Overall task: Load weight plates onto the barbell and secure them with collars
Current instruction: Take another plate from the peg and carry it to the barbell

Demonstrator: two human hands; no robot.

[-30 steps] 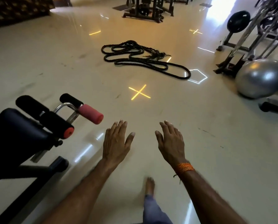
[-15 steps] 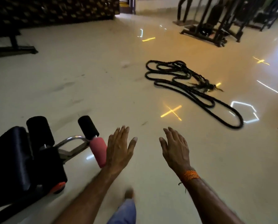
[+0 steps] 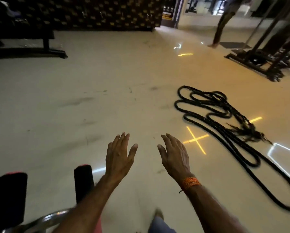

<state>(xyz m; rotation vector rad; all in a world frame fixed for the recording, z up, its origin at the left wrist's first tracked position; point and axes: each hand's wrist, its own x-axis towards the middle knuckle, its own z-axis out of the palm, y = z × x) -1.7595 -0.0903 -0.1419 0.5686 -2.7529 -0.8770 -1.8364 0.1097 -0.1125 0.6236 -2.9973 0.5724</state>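
Note:
No barbell, weight plate or collar shows in the head view. My left hand [image 3: 119,155] is stretched out over the pale gym floor, palm down, fingers apart, holding nothing. My right hand [image 3: 174,156] is beside it, also spread and holding nothing, with an orange thread band at the wrist. Both hands hang in the air in front of me, about a hand's width apart.
A bench with black foam rollers [image 3: 83,182] stands at the lower left, close to my left forearm. A coiled black battle rope [image 3: 225,121] lies on the floor to the right. A dark bench frame [image 3: 46,47] stands far left and a machine frame [image 3: 258,64] far right.
My view has swung to the left: the rope and the yellow floor cross slid right, and the bench dropped to the lower left corner. Both hands stayed spread in front of me.

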